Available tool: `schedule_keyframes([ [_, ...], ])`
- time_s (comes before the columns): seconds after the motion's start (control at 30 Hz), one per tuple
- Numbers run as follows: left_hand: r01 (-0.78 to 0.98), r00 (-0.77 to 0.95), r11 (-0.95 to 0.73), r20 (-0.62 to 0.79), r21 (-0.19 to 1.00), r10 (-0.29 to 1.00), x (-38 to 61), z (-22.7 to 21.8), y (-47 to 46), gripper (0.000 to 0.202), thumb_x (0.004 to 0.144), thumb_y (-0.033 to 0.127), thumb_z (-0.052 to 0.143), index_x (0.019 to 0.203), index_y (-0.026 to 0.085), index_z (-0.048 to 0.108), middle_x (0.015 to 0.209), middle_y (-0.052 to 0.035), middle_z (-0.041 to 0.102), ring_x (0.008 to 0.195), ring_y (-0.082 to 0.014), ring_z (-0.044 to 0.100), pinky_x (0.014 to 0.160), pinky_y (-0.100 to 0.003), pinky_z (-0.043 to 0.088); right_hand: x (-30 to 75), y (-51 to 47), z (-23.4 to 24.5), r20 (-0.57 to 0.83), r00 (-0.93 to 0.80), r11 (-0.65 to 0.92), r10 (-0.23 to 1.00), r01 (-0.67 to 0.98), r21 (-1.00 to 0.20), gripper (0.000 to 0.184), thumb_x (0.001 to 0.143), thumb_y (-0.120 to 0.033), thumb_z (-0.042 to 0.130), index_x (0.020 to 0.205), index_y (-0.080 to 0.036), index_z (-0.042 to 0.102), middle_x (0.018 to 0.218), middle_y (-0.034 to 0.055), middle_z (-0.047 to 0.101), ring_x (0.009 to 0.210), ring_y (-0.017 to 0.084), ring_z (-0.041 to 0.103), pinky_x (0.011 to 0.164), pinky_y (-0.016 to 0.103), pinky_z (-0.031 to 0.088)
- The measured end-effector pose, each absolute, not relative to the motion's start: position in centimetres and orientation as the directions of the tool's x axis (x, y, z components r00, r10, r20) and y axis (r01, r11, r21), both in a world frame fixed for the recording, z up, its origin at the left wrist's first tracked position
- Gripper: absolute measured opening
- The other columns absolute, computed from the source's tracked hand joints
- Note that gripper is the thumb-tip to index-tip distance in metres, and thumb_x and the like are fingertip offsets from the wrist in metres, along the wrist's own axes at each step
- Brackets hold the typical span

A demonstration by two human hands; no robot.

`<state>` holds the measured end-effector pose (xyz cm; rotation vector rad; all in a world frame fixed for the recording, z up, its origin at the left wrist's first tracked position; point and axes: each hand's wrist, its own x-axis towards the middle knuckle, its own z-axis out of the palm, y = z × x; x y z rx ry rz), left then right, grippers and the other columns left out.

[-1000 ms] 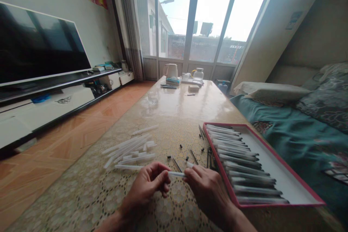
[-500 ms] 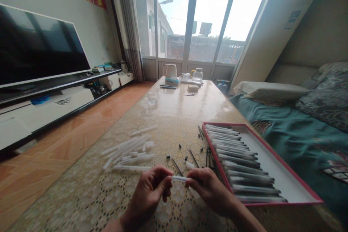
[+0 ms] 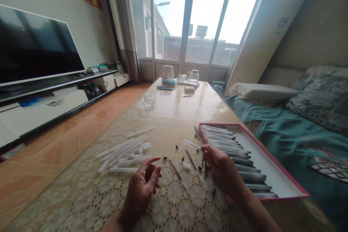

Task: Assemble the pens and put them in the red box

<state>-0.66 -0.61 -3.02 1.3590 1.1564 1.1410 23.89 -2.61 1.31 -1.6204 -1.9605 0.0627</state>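
Note:
My right hand [image 3: 223, 170] pinches a white pen [image 3: 192, 145] by one end and holds it above the near corner of a red-rimmed tray [image 3: 274, 168] filled with several assembled pens. My left hand [image 3: 144, 183] hovers over the lace-covered table [image 3: 108, 195] with its fingers loosely apart and nothing in them. A heap of white pen barrels [image 3: 125, 152] lies to its left. Thin black refills [image 3: 174, 168] and small black caps are scattered between my hands.
Far down the table stand a kettle [image 3: 166, 72], a glass jug [image 3: 193, 76], a drinking glass [image 3: 149, 100] and small items. A television [image 3: 35, 49] on a low cabinet lines the left wall. A teal-covered bed [image 3: 293, 137] with pillows borders the table's right side.
Both hands held one pen between them earlier. My left hand has let go and opened, and my right hand has carried the pen right and forward toward the tray.

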Motion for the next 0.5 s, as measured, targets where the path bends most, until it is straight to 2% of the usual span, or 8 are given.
schedule_keyframes([
  [0.13, 0.041, 0.016, -0.001, 0.0, 0.999, 1.0, -0.6, -2.9, -0.5, 0.037, 0.073, 0.045, 0.06, 0.098, 0.018, 0.057, 0.053, 0.0051, 0.056, 0.035, -0.0093, 0.049, 0.031, -0.018, 0.034, 27.7, -1.0, 1.5, 0.543, 0.059, 0.076, 0.837, 0.972, -0.222, 0.022, 0.09, -0.024, 0.04, 0.102, -0.02, 0.057, 0.096, 0.0066, 0.068, 0.089, 0.021, 0.062, 0.076, 0.031, 0.037],
  [0.27, -0.017, -0.082, -0.017, 0.016, 1.0, 0.997, -0.6, -2.3, -0.4, 0.035, 0.073, 0.043, 0.06, 0.098, 0.019, 0.055, 0.052, 0.0065, 0.055, 0.035, -0.0082, 0.047, 0.03, -0.016, 0.033, 30.4, 0.5, 1.2, 0.503, 0.189, -0.13, 0.843, 0.98, -0.15, 0.018, 0.089, -0.023, 0.044, 0.098, -0.022, 0.06, 0.097, 0.0052, 0.067, 0.09, 0.019, 0.062, 0.072, 0.029, 0.034],
  [0.37, -0.053, -0.107, -0.01, 0.004, 0.999, 0.994, -0.8, -2.3, -0.2, 0.037, 0.073, 0.044, 0.059, 0.099, 0.02, 0.052, 0.051, 0.0073, 0.054, 0.034, -0.008, 0.045, 0.028, -0.016, 0.033, 31.9, 1.9, 0.9, 0.475, 0.231, -0.191, 0.849, 0.973, -0.131, 0.016, 0.086, -0.021, 0.047, 0.094, -0.021, 0.062, 0.092, 0.0063, 0.066, 0.088, 0.021, 0.061, 0.072, 0.03, 0.033],
  [0.5, -0.081, -0.118, 0.018, -0.027, 0.997, 0.993, -1.1, -2.7, 0.2, 0.037, 0.073, 0.044, 0.059, 0.099, 0.019, 0.051, 0.051, 0.0074, 0.054, 0.033, -0.0074, 0.044, 0.028, -0.015, 0.031, 33.6, 4.1, 0.5, 0.439, 0.229, -0.195, 0.869, 0.973, -0.122, 0.015, 0.084, -0.017, 0.05, 0.086, -0.019, 0.065, 0.092, 0.0087, 0.066, 0.091, 0.022, 0.06, 0.073, 0.031, 0.032],
])
